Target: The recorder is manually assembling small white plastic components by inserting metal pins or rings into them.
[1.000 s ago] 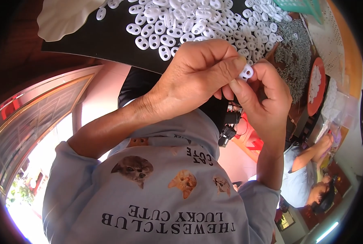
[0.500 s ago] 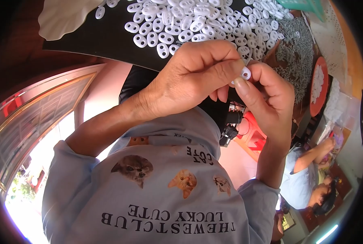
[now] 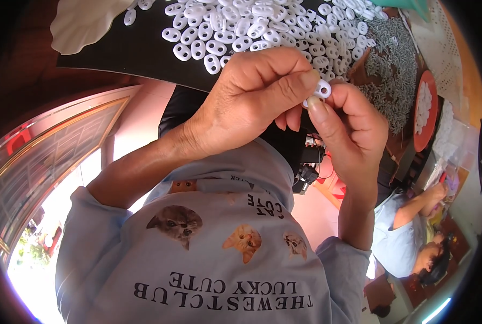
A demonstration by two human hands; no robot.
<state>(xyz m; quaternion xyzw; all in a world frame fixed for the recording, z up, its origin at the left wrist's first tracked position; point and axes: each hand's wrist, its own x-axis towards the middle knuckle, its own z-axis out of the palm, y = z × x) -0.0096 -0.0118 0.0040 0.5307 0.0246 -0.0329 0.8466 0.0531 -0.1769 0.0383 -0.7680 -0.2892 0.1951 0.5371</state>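
The left hand and the right hand both pinch one white two-holed piece; just beyond them, similar pieces lie heaped over the black tabletop.

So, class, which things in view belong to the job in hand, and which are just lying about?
Seem to belong:
white two-holed piece, pinched by left hand and right hand
heap of similar white pieces
perhaps small grey pieces, red dish

Seem just lying about:
cream scalloped tray
green container
black device with cables
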